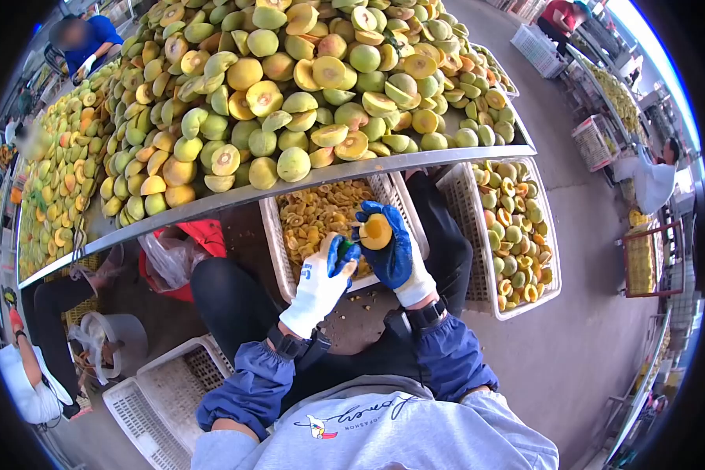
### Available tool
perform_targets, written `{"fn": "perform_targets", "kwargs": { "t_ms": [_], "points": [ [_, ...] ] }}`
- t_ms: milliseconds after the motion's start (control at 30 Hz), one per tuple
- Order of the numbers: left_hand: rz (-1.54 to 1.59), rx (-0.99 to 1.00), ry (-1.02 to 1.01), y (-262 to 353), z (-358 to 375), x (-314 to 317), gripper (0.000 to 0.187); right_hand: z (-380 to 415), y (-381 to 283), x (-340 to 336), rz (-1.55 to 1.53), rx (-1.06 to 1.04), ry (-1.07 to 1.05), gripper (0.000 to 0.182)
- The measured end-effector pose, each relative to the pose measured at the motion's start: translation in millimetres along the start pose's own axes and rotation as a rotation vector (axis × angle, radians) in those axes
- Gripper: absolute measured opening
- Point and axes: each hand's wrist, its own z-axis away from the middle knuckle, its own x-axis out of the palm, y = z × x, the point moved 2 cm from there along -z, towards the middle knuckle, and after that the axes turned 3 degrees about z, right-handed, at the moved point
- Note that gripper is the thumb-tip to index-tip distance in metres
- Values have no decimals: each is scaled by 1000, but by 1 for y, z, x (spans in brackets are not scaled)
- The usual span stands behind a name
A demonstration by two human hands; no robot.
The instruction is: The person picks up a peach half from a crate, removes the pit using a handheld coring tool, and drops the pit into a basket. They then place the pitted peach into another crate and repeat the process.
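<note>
My right hand (395, 254), in a white and blue work glove, has its fingers wrapped round a yellow peach half (376, 232). Close beside it on the left, my left hand (323, 276) wears a similar glove. Its fingers are closed around a small tool with a green handle (345, 248), mostly hidden by the glove; the working end is too small to make out. Both hands are over a pale plastic crate (276, 258) that holds yellow fruit scraps (321, 215), below the edge of the metal table (305, 182).
Halved peaches (282, 86) are heaped on the table. A crate of peach halves (517, 235) stands right of my leg. At lower left are a crate (145, 423), a bucket (125, 337) and a red bag (207, 235). Other people sit at both sides.
</note>
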Motion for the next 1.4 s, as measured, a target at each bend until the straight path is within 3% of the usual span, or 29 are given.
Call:
{"fn": "perform_targets", "kwargs": {
  "t_ms": [67, 300, 533, 667, 767, 800, 833, 900, 933, 967, 1000, 1033, 1100, 1167, 1300, 1400],
  "points": [
    [-671, 383, 53, 15, 0, 7, 53, 2, 3, -1, -55, -5, 8, 41],
    [-902, 445, 5, 30, 10, 30, 51, 11, 0, 5, -41, -104, 50, 40],
    [-949, 548, -14, 43, 23, 44, 35, 21, -3, 13, -113, -116, 210, 39],
    [-964, 617, -103, 40, 24, 43, 38, 22, 0, 13, -105, -92, 195, 38],
    [-556, 573, -157, 21, 16, 29, 39, 24, 1, 10, 46, -91, 105, 39],
    [51, -155, -262, 12, 15, 25, 28, 29, -7, 14, 222, -59, 79, 42],
    [369, -240, -286, 14, 15, 27, 18, 26, -12, 8, 398, -128, 19, 40],
    [501, -407, -215, 3, 7, 14, 15, 7, -41, -43, 805, -264, 65, 34],
    [480, -444, -290, -12, -1, 0, 18, 8, -71, -60, 932, -359, 194, 30],
    [447, -553, -222, -19, -5, -7, 17, 11, -104, -79, 1057, -454, 326, 27],
    [317, -566, -175, -25, -6, -13, 18, 18, -138, -98, 1576, -748, 381, 23],
    [189, -578, -125, -33, -5, -18, 18, 23, -163, -124, 1499, -635, 552, 22],
    [166, -626, -103, -47, -2, -24, 20, 33, -213, -160, 2039, -521, 726, 29],
    [92, -665, -109, -63, -3, -27, 20, 27, -235, -155, 2268, -589, 1114, 31],
    [89, -670, -128, -93, -13, -23, 18, -24, -245, -89, 2010, -977, 776, 38],
    [109, -590, -129, -84, -17, -8, 18, -84, -220, -52, 2034, -985, 601, 41]
  ]
}}
